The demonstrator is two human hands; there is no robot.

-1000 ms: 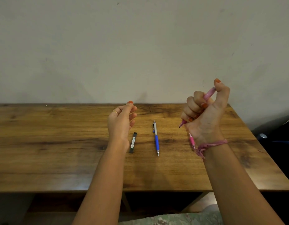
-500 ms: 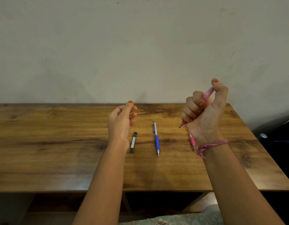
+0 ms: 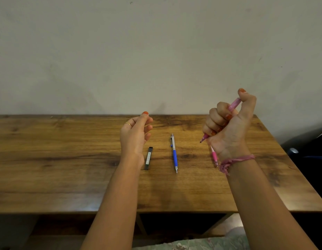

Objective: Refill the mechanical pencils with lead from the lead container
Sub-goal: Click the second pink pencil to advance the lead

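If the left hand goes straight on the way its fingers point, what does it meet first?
Probably nothing: the left hand hovers above the table, fingers pointing up and away toward the wall. Depth is unclear.

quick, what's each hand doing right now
Left hand: open, fingers loosely curled, holding nothing.
Right hand: closed around a pink pencil, thumb at its top end.

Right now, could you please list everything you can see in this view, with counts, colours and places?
Table: one, brown wood, against the wall.
Lead container: one, dark, on the table beside the left wrist.
Blue pencil: one, blue and silver, lying mid-table.
Pink pencil: one, gripped in the right fist, tip down-left.
Second pink pencil: one, on the table, mostly hidden behind the right wrist.
Wall: one, pale, behind.
Left hand: raised, fingers loosely curled, holding nothing, gold ring.
Right hand: raised, pink thread on wrist.
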